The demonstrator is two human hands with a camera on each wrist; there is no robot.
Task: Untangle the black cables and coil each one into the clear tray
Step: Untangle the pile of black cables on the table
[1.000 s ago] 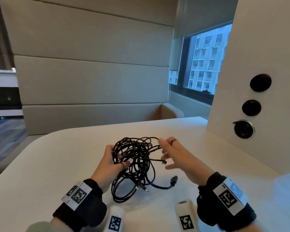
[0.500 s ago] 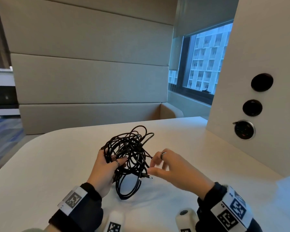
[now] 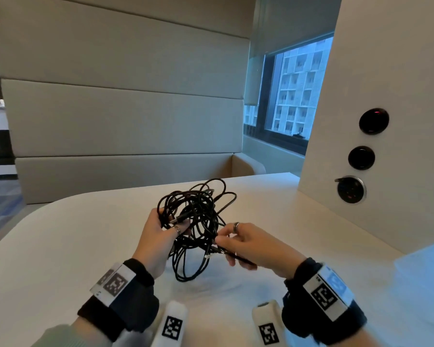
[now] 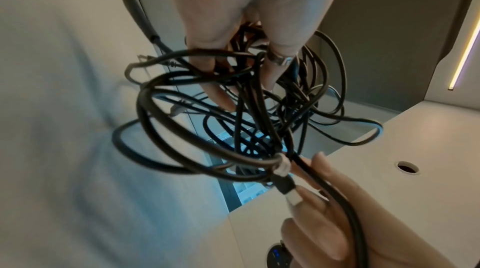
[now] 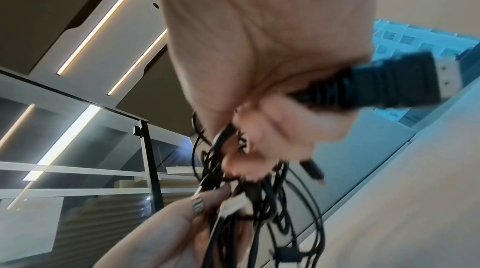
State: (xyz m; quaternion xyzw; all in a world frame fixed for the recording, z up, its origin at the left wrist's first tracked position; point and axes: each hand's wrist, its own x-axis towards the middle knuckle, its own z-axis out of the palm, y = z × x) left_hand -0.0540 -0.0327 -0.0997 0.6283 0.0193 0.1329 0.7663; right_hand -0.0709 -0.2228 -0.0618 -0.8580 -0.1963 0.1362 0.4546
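A tangle of black cables [image 3: 196,214] hangs a little above the pale table [image 3: 60,246], its lowest loop near the surface. My left hand [image 3: 171,222] grips the tangle's left side, fingers threaded through the loops [image 4: 207,129]. My right hand [image 3: 219,240] pinches one black cable at the tangle's right edge. That cable runs back through the palm, and its wide black plug [image 5: 397,81] sticks out behind the hand. A smaller silver-tipped plug [image 4: 291,192] lies against the right fingers. A clear bluish tray [image 3: 426,269] shows only in part at the right edge.
A white wall panel with three round black sockets [image 3: 361,157] stands along the table's right side. Two white tagged handles [image 3: 173,326] [image 3: 267,324] lie at the near edge. A padded bench back [image 3: 123,121] lies beyond the table.
My right hand, open beside the tangle a second ago, has closed on one cable and drawn it toward me on the right. The left hand has raised the tangle slightly.
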